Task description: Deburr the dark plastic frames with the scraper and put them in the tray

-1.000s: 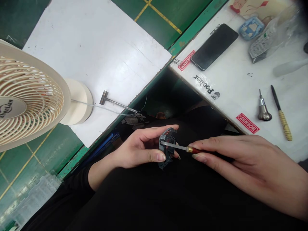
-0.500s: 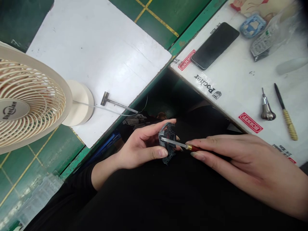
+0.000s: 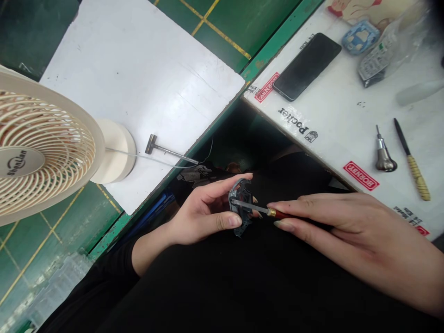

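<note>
Between the thumb and fingers of my left hand (image 3: 201, 212) is a dark grey curved plastic part (image 3: 242, 210) with an uneven inner side, held above my lap. My right hand (image 3: 354, 240) is closed around the reddish handle of a small flat-bladed tool (image 3: 255, 207) with a brass collar. The tool's blade tip touches the inner upper side of the grey part. Most of the handle lies hidden behind the right fingers. The exact kind of the blade, file or scraper, I cannot make out.
On the right table lie a phone (image 3: 307, 67), a metal-handled pin tool (image 3: 384, 155), a yellow-handled tool (image 3: 412, 162) and a bagged grey part (image 3: 376, 62). A beige fan (image 3: 45, 152) and a T-shaped hammer (image 3: 166, 150) are on the left white board (image 3: 166, 64).
Both hands keep the same grip, with the blade in nearly the same place on the grey part. The surroundings have shifted slightly with the camera.
</note>
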The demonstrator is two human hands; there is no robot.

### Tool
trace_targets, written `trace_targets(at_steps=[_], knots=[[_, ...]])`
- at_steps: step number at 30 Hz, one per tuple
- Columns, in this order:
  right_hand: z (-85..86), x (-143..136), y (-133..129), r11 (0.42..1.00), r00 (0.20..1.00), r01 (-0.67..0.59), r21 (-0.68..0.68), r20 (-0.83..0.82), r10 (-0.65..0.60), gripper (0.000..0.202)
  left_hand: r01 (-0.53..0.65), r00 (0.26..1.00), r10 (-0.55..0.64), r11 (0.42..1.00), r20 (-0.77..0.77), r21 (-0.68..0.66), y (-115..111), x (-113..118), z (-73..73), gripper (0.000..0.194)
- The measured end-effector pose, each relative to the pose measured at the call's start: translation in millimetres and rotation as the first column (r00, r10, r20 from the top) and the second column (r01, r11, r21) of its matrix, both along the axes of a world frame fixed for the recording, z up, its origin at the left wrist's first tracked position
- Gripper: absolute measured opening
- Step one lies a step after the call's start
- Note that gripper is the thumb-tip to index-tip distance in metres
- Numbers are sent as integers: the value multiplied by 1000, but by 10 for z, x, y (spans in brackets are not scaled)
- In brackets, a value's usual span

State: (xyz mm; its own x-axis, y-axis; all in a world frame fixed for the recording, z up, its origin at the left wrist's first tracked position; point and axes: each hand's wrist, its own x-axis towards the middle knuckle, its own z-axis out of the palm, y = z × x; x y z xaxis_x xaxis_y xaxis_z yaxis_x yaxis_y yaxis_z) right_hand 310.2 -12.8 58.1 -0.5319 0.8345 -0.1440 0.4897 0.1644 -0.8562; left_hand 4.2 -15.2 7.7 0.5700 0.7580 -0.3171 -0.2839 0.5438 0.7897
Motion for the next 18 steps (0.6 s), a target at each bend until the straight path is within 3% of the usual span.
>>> trace_targets(at_steps=[8, 14, 18], knots=[[-26, -13, -23, 1000, 1000, 18, 2, 4, -18, 23, -17, 1000, 17, 1000, 15, 18, 6, 9, -15, 73], [-61, -49, 90, 999, 999, 31, -31, -18, -32, 27, -88, 996, 88, 989, 9, 122, 72, 30, -62, 73], [-42, -57, 167, 999, 998, 32, -8, -56, -32, 27, -46, 995, 27, 981, 100, 190, 169, 61, -25, 70]])
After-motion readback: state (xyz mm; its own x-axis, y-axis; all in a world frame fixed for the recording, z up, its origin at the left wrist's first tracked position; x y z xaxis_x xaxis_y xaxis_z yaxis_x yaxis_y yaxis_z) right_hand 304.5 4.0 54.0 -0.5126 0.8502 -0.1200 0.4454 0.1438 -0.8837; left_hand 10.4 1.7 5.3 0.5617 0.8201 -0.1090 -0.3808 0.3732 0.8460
